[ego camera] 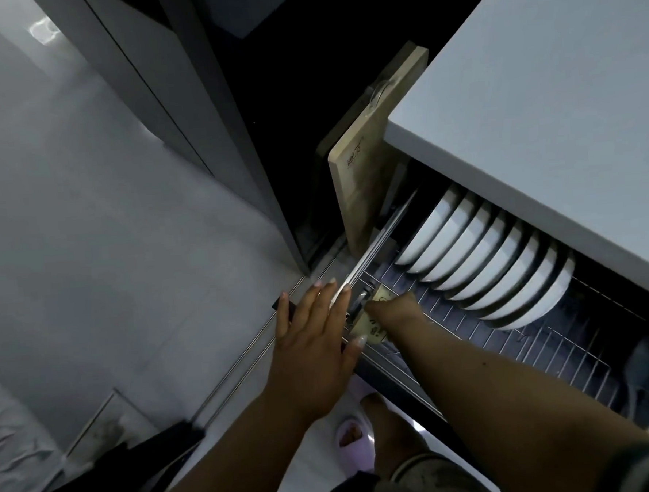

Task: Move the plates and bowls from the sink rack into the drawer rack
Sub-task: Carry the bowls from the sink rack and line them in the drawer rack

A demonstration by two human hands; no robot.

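A row of white bowls [484,270] already stands on edge in the pulled-out drawer rack [519,344], with bare wire slots nearer the person, so the task looks well along; the sink rack is out of view. The left hand [314,345] lies flat, fingers straight, on the drawer's front corner. The right hand [393,312] reaches into the rack; I cannot tell its grip.

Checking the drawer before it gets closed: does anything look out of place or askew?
The white bowls stand in an even row in the drawer rack. One oddity: a wooden cutting board stands on edge outside the drawer, wedged beside its rail.
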